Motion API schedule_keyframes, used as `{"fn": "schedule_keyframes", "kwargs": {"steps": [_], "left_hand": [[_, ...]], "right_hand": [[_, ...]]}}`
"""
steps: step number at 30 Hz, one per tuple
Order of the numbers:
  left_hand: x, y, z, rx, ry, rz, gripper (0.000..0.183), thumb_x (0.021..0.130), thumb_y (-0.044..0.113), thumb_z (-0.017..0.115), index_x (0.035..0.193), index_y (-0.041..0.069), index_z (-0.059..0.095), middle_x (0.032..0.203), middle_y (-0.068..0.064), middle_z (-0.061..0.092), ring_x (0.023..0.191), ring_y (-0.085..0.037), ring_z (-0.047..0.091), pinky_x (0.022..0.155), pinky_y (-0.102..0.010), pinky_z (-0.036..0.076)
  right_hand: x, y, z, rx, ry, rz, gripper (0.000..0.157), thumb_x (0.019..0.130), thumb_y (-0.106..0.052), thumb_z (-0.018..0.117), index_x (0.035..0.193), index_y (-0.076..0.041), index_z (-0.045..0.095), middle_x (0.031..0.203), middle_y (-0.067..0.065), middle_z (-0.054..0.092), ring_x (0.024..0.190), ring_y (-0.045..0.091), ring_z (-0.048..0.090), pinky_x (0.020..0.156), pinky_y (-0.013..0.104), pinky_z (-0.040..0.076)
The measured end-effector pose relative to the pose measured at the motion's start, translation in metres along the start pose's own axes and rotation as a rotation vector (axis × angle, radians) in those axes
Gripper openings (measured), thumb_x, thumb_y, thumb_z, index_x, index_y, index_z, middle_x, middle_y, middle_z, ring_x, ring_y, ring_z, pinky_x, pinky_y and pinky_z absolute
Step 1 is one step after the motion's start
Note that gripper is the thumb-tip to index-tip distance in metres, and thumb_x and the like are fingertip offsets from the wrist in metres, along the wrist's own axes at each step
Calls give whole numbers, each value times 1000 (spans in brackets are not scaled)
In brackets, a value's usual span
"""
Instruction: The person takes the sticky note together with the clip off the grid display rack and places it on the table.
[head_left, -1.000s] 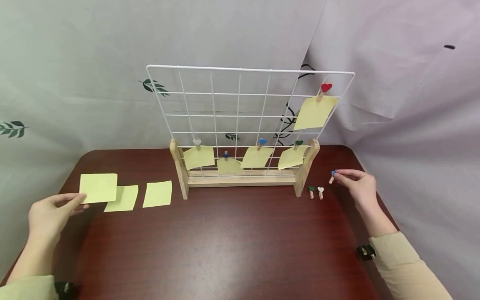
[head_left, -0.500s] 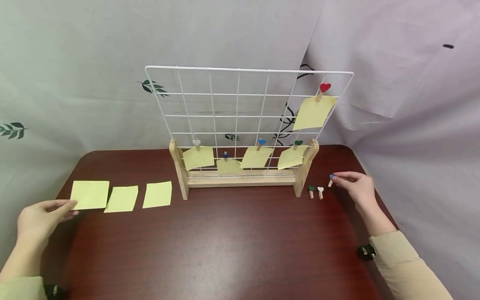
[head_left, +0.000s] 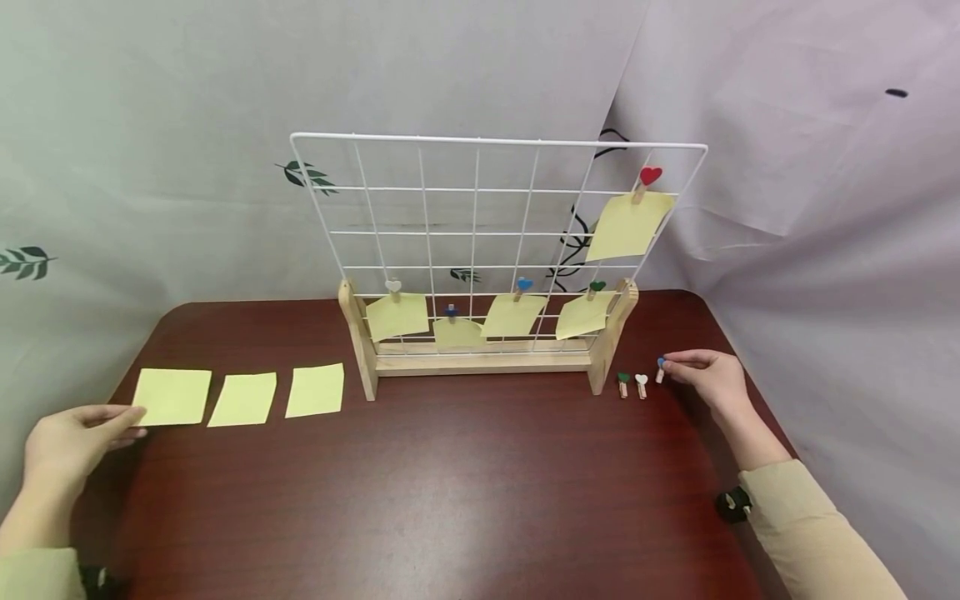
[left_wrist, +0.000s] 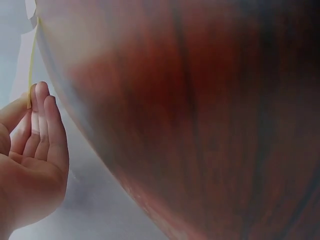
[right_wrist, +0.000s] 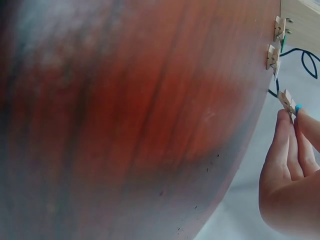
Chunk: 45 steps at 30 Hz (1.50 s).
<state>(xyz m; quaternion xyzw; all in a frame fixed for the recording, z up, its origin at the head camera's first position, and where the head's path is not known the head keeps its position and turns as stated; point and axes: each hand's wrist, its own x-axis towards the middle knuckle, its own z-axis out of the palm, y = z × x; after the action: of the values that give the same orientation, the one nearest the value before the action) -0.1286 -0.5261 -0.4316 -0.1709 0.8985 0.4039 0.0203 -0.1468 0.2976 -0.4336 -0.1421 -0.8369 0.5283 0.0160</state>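
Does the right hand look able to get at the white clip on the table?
Probably yes: the white clip sits uncovered near the right hand, though its fingers pinch a blue clip.

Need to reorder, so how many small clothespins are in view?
8. On the wire grid: red at upper right; low, from left, white, dark blue, light blue, green. On the table: one green, one white. Pinched in the right hand: one blue.

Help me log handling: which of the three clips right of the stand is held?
The blue clip, the rightmost: the right hand pinches it, while the green clip and white clip lie untouched.
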Motion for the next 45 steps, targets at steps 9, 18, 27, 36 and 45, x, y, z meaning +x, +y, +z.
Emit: {"fn": "schedule_keyframes", "kwargs": {"steps": [9, 18, 27, 36, 45], "left_hand": [[3, -7, -2, -10, -7, 25, 37, 106, 22, 63, 72, 38, 66, 56, 26, 68, 54, 11, 66, 56, -3, 46], [4, -5, -2, 168, 26, 16, 57, 108, 26, 60, 124, -28, 60, 55, 29, 64, 53, 15, 59, 52, -6, 42], [4, -6, -7, 307, 9, 37, 58, 106, 40, 64, 122, -16, 69, 58, 27, 68, 57, 16, 55, 60, -19, 35], [10, -6, -8, 362, 44, 83, 48, 102, 39, 69, 109, -8, 77, 59, 17, 71, 57, 20, 46, 64, -21, 34], [11, -6, -5, 393, 64, 117, 51, 98, 36, 74, 119, -10, 73, 72, -6, 79, 64, 29, 31, 68, -22, 33]], "right_hand": [[0, 5, -1, -98, -65, 2, 35, 97, -12, 78, 119, 15, 73, 80, -20, 79, 74, -10, 72, 71, 13, 58], [1, 4, 1, -197, -78, -2, 39, 95, -17, 82, 120, 12, 74, 77, -25, 77, 76, -16, 64, 70, 10, 52], [3, 5, 3, -209, -91, -24, 37, 96, -14, 80, 120, 13, 74, 84, -7, 83, 72, -13, 69, 68, 12, 55], [4, 4, 5, -294, -69, -33, 37, 94, -20, 82, 117, 9, 77, 85, 1, 84, 73, -16, 64, 68, 11, 50], [3, 4, 4, -360, -35, -52, 35, 92, -22, 84, 114, 5, 80, 87, 5, 84, 75, -18, 58, 69, 11, 46]]}}
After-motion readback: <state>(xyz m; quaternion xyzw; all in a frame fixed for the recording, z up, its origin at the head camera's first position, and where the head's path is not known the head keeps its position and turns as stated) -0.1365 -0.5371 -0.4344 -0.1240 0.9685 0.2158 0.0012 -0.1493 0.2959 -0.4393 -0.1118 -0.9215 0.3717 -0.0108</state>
